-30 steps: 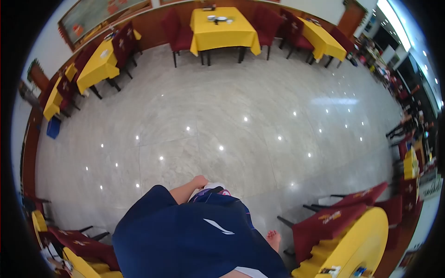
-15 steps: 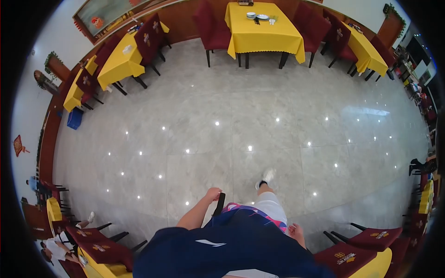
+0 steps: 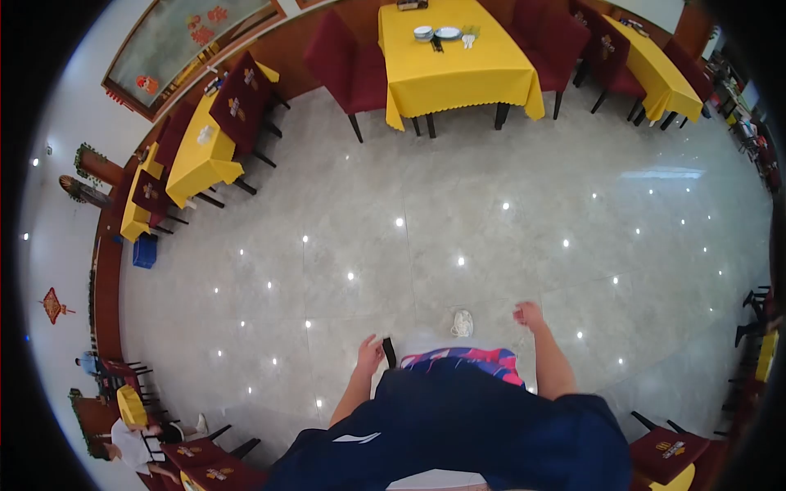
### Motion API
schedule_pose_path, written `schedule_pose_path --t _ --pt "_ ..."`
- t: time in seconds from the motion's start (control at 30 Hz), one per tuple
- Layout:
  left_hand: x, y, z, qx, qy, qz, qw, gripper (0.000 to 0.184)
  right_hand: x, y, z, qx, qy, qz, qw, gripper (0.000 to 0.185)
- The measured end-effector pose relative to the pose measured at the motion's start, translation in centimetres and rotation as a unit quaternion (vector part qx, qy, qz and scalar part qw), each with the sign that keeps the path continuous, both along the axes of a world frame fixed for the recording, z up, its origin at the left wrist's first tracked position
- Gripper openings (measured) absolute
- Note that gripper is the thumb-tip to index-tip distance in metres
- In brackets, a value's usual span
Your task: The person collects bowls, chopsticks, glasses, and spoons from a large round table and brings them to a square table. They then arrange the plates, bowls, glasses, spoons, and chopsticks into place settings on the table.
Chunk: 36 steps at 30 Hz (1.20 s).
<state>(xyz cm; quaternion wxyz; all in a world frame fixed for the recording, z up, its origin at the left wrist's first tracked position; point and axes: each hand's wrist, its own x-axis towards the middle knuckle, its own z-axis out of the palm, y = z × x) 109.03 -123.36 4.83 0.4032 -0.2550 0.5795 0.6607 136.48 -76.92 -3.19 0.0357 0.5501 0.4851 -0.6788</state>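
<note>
My left hand hangs low in front of my body with its fingers apart. Just right of it dangles a black strap, close to the fingertips but not gripped. My right hand swings forward over the floor, its fingers loosely bent and slightly parted, nothing visible in it. Between the hands are the pink and blue patterned hem of my clothing and one white shoe on the tiles.
Ahead stands a table with a yellow cloth, bearing stacked bowls and a plate. Dark red chairs flank it. More yellow tables line both sides. A blue crate sits at left. A person in white is at lower left.
I have walked forward, and the far table is nearer. My right hand has swung up and forward from beside my leg. My left hand's fingers have spread.
</note>
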Motion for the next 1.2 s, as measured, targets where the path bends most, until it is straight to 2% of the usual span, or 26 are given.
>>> schedule_pose_path --t 0.07,0.17,0.27,0.37,0.4,0.47,0.5,0.53,0.6,0.63,0.7,0.77,0.83,0.9,1.03,1.07,1.13,1.2 --pt "-2.5 2.5 1.0 0.006 0.018 0.037 0.999 0.054 -6.0 4.0 1.8 0.037 -0.020 0.090 0.995 0.025" --pt "-5.7 5.5 1.2 0.011 0.026 0.091 0.995 0.053 -14.3 8.1 3.8 0.040 -0.019 0.120 0.992 0.024" --pt "-8.6 6.1 -0.6 0.015 -0.019 0.128 0.991 0.057 -21.2 10.7 4.3 0.005 -0.002 0.135 0.991 0.023" --pt "-13.0 6.4 -4.9 0.004 -0.062 0.159 0.985 0.056 -26.1 12.9 3.3 -0.015 -0.020 0.178 0.984 0.023" --pt "-15.1 7.8 -5.5 -0.032 -0.053 0.170 0.983 0.055 -26.9 14.3 3.3 -0.010 -0.028 0.176 0.984 0.023" --pt "-19.2 11.7 -7.7 -0.010 -0.048 0.176 0.983 0.055 -29.0 15.2 3.9 -0.017 -0.042 0.219 0.975 0.025" --pt "-22.5 12.7 -7.9 0.005 -0.026 0.186 0.982 0.054 -29.6 16.0 3.0 -0.005 -0.009 0.230 0.973 0.025" --pt "-25.2 14.7 -8.1 0.022 -0.020 0.169 0.985 0.055 -28.8 17.4 1.1 0.001 0.023 0.238 0.971 0.025" --pt "-30.9 22.5 -7.3 0.035 -0.013 0.106 0.994 0.054 -29.6 20.7 -1.4 0.120 0.040 0.339 0.932 0.024" --pt "-34.0 26.7 -5.9 0.031 -0.011 0.063 0.997 0.052 -32.1 21.7 0.1 0.126 0.043 0.330 0.934 0.024" --pt "-39.6 33.8 -6.7 0.026 -0.012 -0.026 0.999 0.041 -35.7 25.1 5.3 0.006 -0.124 0.121 0.985 0.025" --pt "-44.6 38.5 -9.9 0.014 0.123 -0.240 0.963 0.034 -38.2 28.1 6.2 0.006 -0.120 0.083 0.989 0.024" --pt "-49.0 45.4 -4.9 -0.035 0.108 -0.285 0.952 0.033 -41.2 30.4 5.8 0.007 -0.102 0.042 0.994 0.024" --pt "-52.7 50.8 -1.8 -0.025 0.144 -0.315 0.938 0.033 -45.4 33.0 5.6 0.049 -0.119 0.120 0.984 0.026" --pt "-58.1 57.4 -1.2 -0.011 0.176 -0.329 0.928 0.031 -54.3 39.1 2.9 0.019 -0.057 0.134 0.989 0.026" --pt "-59.0 58.0 -1.8 -0.030 0.158 -0.325 0.932 0.030 -57.3 40.9 2.7 0.004 -0.048 0.148 0.988 0.028" --pt "-61.3 58.2 -4.1 -0.077 0.124 -0.314 0.938 0.028 -63.6 44.9 1.5 0.056 0.008 0.198 0.979 0.033" --pt "-62.0 55.4 -10.8 -0.104 0.077 -0.249 0.960 0.025 -71.3 49.2 2.4 0.071 0.056 0.147 0.985 0.042"
